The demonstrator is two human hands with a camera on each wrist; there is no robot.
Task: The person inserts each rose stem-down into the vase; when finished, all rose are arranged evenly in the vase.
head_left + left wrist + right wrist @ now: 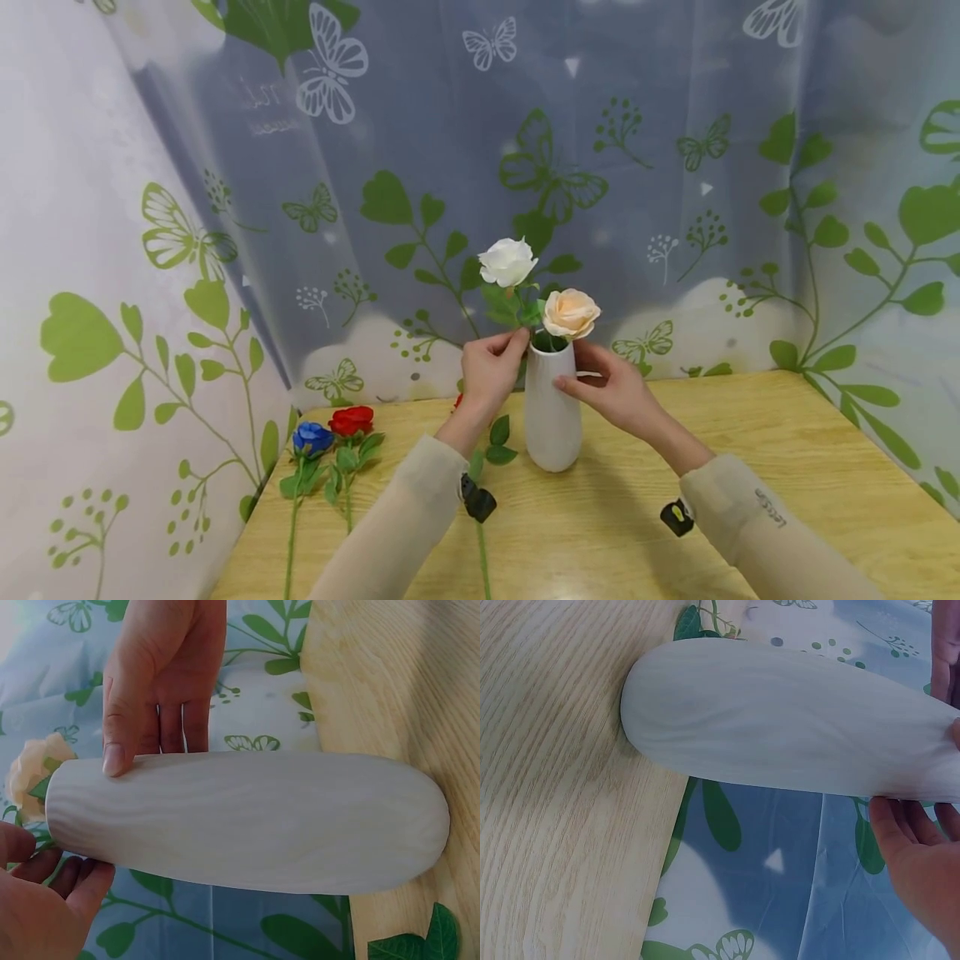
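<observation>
A white vase (553,417) stands upright on the table; a peach rose (572,314) sits in its mouth, bloom over the right rim. At the rim's left side, my left hand (491,367) pinches the stem of a white rose (508,262), which rises above it. My right hand (618,392) holds the vase near the top, thumb on its front and fingers behind. In the left wrist view, the fingers of my left hand (49,900) lie along the vase neck, and the peach rose (34,776) shows past the rim.
On the wooden table (652,533), a blue rose (312,438) and a red rose (351,421) lie at the left. Another flower's stem (483,558) and leaves (501,442) lie beside the vase, partly under my left arm. A printed curtain (420,100) hangs behind the table.
</observation>
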